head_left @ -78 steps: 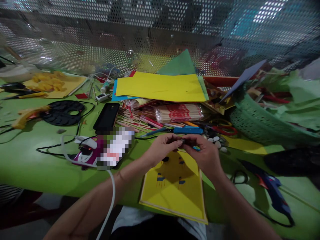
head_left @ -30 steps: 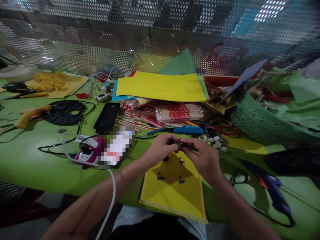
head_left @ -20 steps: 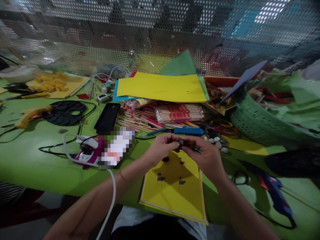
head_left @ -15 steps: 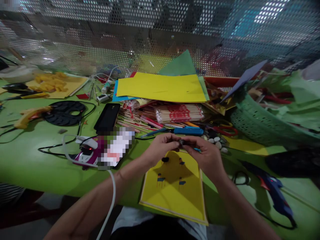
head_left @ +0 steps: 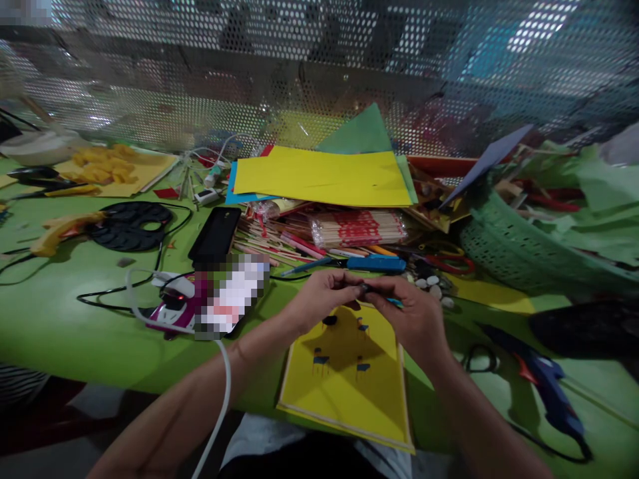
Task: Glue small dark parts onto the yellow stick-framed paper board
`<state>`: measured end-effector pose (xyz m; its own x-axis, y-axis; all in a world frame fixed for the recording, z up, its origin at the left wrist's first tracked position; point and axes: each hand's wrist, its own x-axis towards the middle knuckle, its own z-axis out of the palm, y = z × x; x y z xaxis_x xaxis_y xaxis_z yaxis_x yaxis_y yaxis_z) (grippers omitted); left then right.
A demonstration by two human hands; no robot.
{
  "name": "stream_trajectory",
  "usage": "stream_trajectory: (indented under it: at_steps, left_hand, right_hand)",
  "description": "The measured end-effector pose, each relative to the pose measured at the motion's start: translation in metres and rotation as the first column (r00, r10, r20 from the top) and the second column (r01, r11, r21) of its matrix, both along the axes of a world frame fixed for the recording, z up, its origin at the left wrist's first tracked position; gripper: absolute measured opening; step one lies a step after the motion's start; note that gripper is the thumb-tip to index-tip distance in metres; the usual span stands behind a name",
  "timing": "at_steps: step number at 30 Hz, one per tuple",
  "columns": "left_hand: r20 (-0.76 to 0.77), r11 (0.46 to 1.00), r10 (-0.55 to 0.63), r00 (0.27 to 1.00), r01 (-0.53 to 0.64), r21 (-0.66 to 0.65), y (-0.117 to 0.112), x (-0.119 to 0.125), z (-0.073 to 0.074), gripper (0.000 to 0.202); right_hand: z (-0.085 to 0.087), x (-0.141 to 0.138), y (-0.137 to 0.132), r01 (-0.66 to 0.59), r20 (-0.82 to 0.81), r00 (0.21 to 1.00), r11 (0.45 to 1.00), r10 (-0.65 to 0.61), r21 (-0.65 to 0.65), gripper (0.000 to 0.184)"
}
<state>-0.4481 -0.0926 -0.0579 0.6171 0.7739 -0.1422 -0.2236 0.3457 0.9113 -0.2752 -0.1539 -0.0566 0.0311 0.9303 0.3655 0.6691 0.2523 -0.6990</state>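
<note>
Between the fingertips of my left hand (head_left: 327,296) and my right hand (head_left: 409,306) is a small dark piece (head_left: 365,288), too small to name. Both hands are closed in a pinch on it, over the far edge of a yellow board (head_left: 349,406) with a pale rim. On that board stand several tiny dark chair-like figures, one of them a small chair (head_left: 321,359) at the near left. A dark round piece (head_left: 329,320) sits near the board's far left part, just below my left hand.
To the right lie a blue glue gun (head_left: 549,386) and a green basket (head_left: 539,246) of scraps. A blue cutter (head_left: 377,264), bundled sticks (head_left: 359,228) and yellow paper (head_left: 324,176) are behind my hands. Left are a phone (head_left: 237,293), a power strip (head_left: 200,293) and a white cable (head_left: 227,386).
My fingertips have shifted slightly around the dark piece, which sits a little lower and to the right. The things on the table stay where they were.
</note>
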Motion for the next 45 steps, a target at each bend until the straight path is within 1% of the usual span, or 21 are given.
stream_trajectory:
  at_steps: [6,14,18,20,26,32,38,42,45]
  left_hand:
    - [0.016,0.999,0.001,1.000,-0.002,0.041,-0.0015,0.0016,-0.0008,0.033]
    - [0.041,1.000,-0.027,0.999,0.026,0.018,0.0019,-0.0013,-0.0030,0.036]
    - [0.006,0.998,-0.021,1.000,0.021,0.065,0.0022,-0.0014,-0.0041,0.033]
    - [-0.004,0.998,-0.013,1.000,0.013,0.066,0.0018,-0.0008,-0.0046,0.032]
    - [0.041,0.999,0.030,0.999,-0.030,0.021,-0.0003,0.0018,-0.0027,0.026]
    - [0.039,0.998,0.040,0.998,-0.042,0.045,-0.0015,0.0028,0.0004,0.022]
    - [0.051,0.998,0.038,0.998,-0.040,0.053,-0.0014,0.0024,-0.0021,0.023]
    - [0.059,0.998,0.027,0.998,-0.030,0.051,-0.0016,0.0005,-0.0014,0.027]
    - [0.040,0.997,0.037,0.999,-0.040,0.072,-0.0025,-0.0009,0.0006,0.025]
  right_hand:
    - [-0.0003,0.0010,-0.0005,0.001,0.012,1.000,0.999,-0.002,0.044,0.014]
    - [-0.0022,0.0005,0.0012,0.015,-0.039,0.999,0.999,-0.013,0.039,0.013]
    - [-0.0021,-0.0006,-0.0002,0.010,-0.024,1.000,0.999,-0.009,0.034,0.014]
    - [-0.0015,-0.0007,-0.0004,0.000,-0.007,1.000,0.999,0.000,0.032,0.016]
    - [-0.0019,0.0039,0.0014,-0.069,0.008,0.998,0.997,0.069,0.045,0.019]
    - [-0.0045,0.0043,0.0019,-0.055,-0.022,0.998,0.997,0.056,0.054,0.017]
    - [-0.0073,0.0031,0.0032,-0.028,-0.036,0.999,0.997,0.031,0.067,0.015]
    - [-0.0067,0.0039,0.0020,-0.006,0.015,1.000,0.995,0.004,0.103,0.014]
    - [-0.0041,0.0016,0.0004,-0.016,0.071,0.997,0.989,0.005,0.150,0.013]
